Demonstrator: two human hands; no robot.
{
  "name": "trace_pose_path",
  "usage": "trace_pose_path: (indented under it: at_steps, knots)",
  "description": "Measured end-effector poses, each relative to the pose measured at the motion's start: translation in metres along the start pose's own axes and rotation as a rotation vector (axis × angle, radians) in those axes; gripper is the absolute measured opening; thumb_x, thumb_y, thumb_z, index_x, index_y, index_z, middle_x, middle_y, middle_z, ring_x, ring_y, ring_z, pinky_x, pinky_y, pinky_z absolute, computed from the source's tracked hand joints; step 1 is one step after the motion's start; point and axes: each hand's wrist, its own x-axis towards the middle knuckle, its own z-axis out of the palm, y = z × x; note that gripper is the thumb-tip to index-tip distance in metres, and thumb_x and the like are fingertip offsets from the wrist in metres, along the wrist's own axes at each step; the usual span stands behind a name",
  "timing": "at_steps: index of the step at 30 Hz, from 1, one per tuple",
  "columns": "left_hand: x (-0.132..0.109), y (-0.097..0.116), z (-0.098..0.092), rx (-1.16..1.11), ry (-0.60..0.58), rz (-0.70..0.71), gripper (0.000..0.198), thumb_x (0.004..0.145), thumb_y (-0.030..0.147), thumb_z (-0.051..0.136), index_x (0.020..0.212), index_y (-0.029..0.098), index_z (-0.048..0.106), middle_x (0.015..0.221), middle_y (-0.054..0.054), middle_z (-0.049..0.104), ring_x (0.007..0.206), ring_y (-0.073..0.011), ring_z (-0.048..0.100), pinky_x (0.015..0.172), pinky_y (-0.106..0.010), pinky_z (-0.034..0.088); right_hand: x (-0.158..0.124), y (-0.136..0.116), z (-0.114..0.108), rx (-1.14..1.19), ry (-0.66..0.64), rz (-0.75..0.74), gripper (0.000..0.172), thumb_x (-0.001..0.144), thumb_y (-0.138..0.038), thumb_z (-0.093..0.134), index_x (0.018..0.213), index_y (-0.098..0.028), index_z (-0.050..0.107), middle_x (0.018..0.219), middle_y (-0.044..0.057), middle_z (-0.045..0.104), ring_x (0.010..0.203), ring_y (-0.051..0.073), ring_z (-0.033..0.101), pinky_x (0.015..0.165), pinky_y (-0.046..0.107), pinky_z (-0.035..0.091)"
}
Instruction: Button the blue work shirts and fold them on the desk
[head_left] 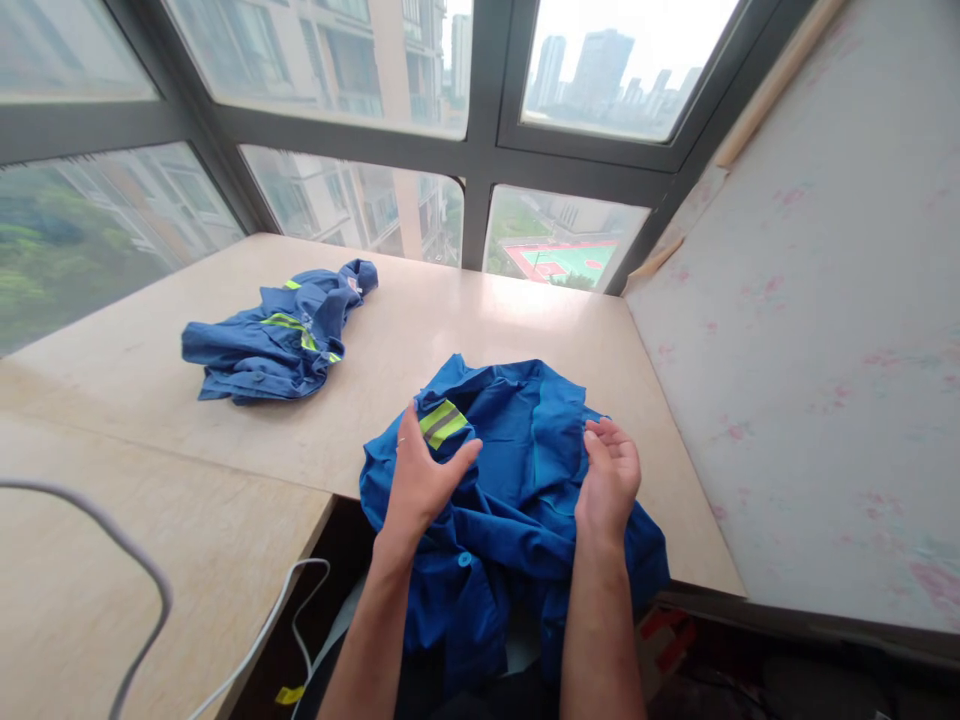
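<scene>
A bright blue work jacket (pixel 506 440) lies rumpled over the near edge of the table, its lower part hanging down toward my lap. It has a yellow-green reflective strip (pixel 444 424) and a blue button (pixel 464 560). My left hand (pixel 427 470) rests at the jacket's left side beside the strip, thumb spread wide from the fingers. On the right side, my right hand (pixel 611 475) has its fingers curled, with thumb and forefinger together at the jacket's edge. The cloth between those fingertips is mostly hidden.
Another blue garment with reflective strips (pixel 281 335) lies crumpled at the back left of the table (pixel 420 310). A grey cable (pixel 150 570) and a white cable (pixel 262 620) run at the lower left. Windows stand behind; a floral-papered wall (pixel 810 330) bounds the right.
</scene>
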Motion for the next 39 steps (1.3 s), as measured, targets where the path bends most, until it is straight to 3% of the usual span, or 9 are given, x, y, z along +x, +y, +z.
trace_pose_path:
  at_steps: [3, 7, 12, 20, 24, 29, 31, 35, 39]
  knots:
    - [-0.012, 0.000, 0.016, 0.385, -0.237, 0.003, 0.108, 0.062, 0.049, 0.082, 0.149, 0.016, 0.027, 0.153, -0.027, 0.034, 0.144, -0.0420, 0.027, 0.113, -0.065, 0.017, -0.007, -0.005, 0.004, -0.157, -0.196, 0.030, 0.041, 0.071, -0.037, 0.073, 0.106, -0.017, 0.064, 0.108, 0.009, 0.069, 0.106, 0.023, 0.063, 0.099, 0.043, 0.048]
    - [-0.013, -0.006, 0.028, 0.650, -0.207, 0.095, 0.080, 0.074, 0.032, 0.073, 0.145, 0.014, 0.040, 0.137, -0.026, 0.053, 0.132, -0.0405, 0.046, 0.105, -0.057, 0.035, -0.010, -0.010, -0.002, -0.430, -0.423, 0.001, 0.042, 0.075, -0.043, 0.070, 0.110, -0.019, 0.067, 0.119, 0.010, 0.067, 0.114, 0.026, 0.059, 0.106, 0.047, 0.041]
    - [0.003, -0.024, 0.016, 0.408, -0.071, 0.133, 0.046, 0.081, 0.015, 0.056, 0.125, 0.023, 0.064, 0.113, -0.014, 0.071, 0.098, -0.0315, 0.069, 0.086, -0.044, 0.052, -0.006, -0.008, -0.013, -0.665, -0.509, -0.131, 0.040, 0.076, -0.043, 0.068, 0.109, -0.020, 0.070, 0.117, 0.010, 0.068, 0.116, 0.028, 0.057, 0.108, 0.049, 0.038]
    - [0.049, -0.031, -0.011, -0.031, 0.128, 0.100, 0.023, 0.086, 0.034, 0.055, 0.093, 0.019, 0.071, 0.094, -0.007, 0.075, 0.090, -0.0248, 0.069, 0.086, -0.039, 0.052, 0.000, -0.005, -0.032, -0.710, -0.593, -0.245, 0.042, 0.081, -0.049, 0.063, 0.112, -0.021, 0.066, 0.119, 0.010, 0.067, 0.115, 0.028, 0.059, 0.104, 0.048, 0.043]
    - [0.093, -0.003, -0.046, -0.027, 0.246, 0.223, 0.018, 0.079, 0.031, 0.063, 0.089, 0.020, 0.073, 0.091, -0.005, 0.075, 0.086, -0.0224, 0.069, 0.086, -0.035, 0.052, 0.006, 0.001, -0.039, -0.745, -0.662, -0.308, 0.044, 0.082, -0.052, 0.061, 0.113, -0.021, 0.066, 0.121, 0.011, 0.066, 0.117, 0.029, 0.059, 0.104, 0.048, 0.044]
    - [0.143, 0.064, -0.093, -0.039, 0.619, 0.481, 0.018, 0.078, 0.024, 0.063, 0.092, 0.018, 0.073, 0.091, -0.005, 0.075, 0.087, -0.0200, 0.069, 0.085, -0.032, 0.053, 0.024, 0.025, -0.044, -0.757, -0.758, -0.361, 0.041, 0.084, -0.051, 0.057, 0.111, -0.022, 0.068, 0.121, 0.012, 0.067, 0.116, 0.029, 0.061, 0.102, 0.047, 0.047]
    - [0.158, 0.093, -0.107, 0.065, 0.549, 0.605, 0.022, 0.078, 0.019, 0.059, 0.094, 0.018, 0.073, 0.094, -0.004, 0.075, 0.089, -0.0197, 0.068, 0.085, -0.030, 0.052, 0.031, 0.037, -0.047, -0.781, -0.793, -0.366, 0.039, 0.085, -0.049, 0.055, 0.110, -0.022, 0.069, 0.119, 0.012, 0.067, 0.115, 0.029, 0.062, 0.101, 0.047, 0.049]
    - [0.196, 0.138, -0.136, 0.422, -0.023, 0.755, 0.023, 0.073, 0.011, 0.061, 0.090, 0.018, 0.076, 0.091, -0.001, 0.076, 0.090, -0.0211, 0.069, 0.086, -0.029, 0.052, 0.041, 0.059, -0.055, -0.835, -0.906, -0.447, 0.035, 0.085, -0.046, 0.055, 0.103, -0.022, 0.073, 0.117, 0.013, 0.068, 0.112, 0.029, 0.064, 0.098, 0.045, 0.052]
    - [0.259, 0.171, -0.189, 0.448, 0.239, 0.660, 0.019, 0.076, 0.012, 0.067, 0.094, 0.008, 0.072, 0.091, -0.002, 0.074, 0.090, -0.0177, 0.066, 0.089, -0.030, 0.050, 0.048, 0.077, -0.067, -0.831, -0.917, -0.578, 0.037, 0.086, -0.049, 0.054, 0.104, -0.025, 0.076, 0.118, 0.013, 0.068, 0.111, 0.030, 0.065, 0.094, 0.044, 0.057]
